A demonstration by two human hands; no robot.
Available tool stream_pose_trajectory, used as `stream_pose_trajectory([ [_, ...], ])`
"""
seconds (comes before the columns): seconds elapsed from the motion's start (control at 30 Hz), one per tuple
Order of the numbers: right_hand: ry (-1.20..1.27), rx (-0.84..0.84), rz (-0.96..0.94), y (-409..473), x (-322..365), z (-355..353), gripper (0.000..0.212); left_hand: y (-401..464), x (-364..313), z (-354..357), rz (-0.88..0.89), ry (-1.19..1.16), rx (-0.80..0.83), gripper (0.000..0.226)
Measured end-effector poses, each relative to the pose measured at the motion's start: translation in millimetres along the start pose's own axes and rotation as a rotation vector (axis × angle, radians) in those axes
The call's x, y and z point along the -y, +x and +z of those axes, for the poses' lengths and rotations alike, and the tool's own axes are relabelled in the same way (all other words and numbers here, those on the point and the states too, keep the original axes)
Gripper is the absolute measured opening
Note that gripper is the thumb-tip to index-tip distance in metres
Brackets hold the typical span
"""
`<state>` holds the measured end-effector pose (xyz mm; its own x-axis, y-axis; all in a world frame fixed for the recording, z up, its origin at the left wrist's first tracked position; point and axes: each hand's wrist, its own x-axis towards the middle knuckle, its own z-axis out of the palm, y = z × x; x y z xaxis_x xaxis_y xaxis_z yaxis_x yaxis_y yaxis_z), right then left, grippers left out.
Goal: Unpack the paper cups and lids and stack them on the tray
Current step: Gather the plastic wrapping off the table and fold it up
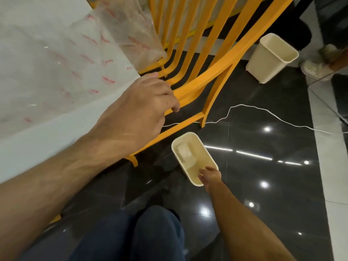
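Head view, looking down past the edge of a white surface [47, 132] to a glossy black tiled floor [263, 185]. Left hand [139, 108] hung over the corner of the surface, back of the hand up, fingers loosely curled downward and holding nothing that could be seen; fingertips lay close to the slats of a yellow chair [197, 81] standing just beside the surface. A clear plastic bag [75, 53] with red printing lay spread flat on the surface, its far end draping off the edge toward the chair. No paper cups, lids or tray were in view; only this wrapper. Right hand [210, 176] reached down to the near end of a cream waste bin [194, 157] on the floor, fingers over the rim and partly inside; whether they pinched the rim or only touched it could not be told. A crumpled white lump [185, 152] sat at the bottom of that bin. A second cream bin [271, 57] stood well apart, farther back to the right. A thin white cable [254, 108] trailed across the floor between the two bins. The person's dark blue trousers [141, 236] showed at the lower edge. Another person's light shoe [314, 68] stood near the far bin.
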<state>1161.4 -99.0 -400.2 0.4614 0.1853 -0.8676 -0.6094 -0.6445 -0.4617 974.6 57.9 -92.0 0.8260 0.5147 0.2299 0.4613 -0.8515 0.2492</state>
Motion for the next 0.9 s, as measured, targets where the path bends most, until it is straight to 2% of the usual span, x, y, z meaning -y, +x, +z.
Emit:
stream_pose_trajectory([
  [0.13,-0.015,0.082,-0.066,-33.7,10.9,-0.7,0.032,-1.7,-11.0,-5.8,-0.043,-0.034,-0.009,0.019],
  [0.3,-0.015,0.195,-0.143,-120.2,47.3,-11.1,0.021,-2.3,-18.3,-20.5,-0.141,-0.191,0.005,0.013],
  [0.47,-0.161,0.237,-0.303,-228.0,92.4,-22.6,0.019,-10.9,-41.6,-63.9,-0.431,-0.557,0.102,0.023],
  [0.57,-0.258,0.287,-0.440,-296.1,121.6,-19.8,0.016,-31.5,-56.2,-98.2,-0.598,-0.625,0.159,0.028],
  [0.67,-0.367,0.369,-0.591,-358.8,147.3,-4.1,0.017,-61.6,-58.7,-131.1,-0.706,-0.616,0.111,0.028],
  [0.9,-0.609,0.546,-0.851,-458.3,168.4,69.2,0.030,-143.4,-33.6,-188.7,-0.957,-0.598,-0.137,0.031],
])
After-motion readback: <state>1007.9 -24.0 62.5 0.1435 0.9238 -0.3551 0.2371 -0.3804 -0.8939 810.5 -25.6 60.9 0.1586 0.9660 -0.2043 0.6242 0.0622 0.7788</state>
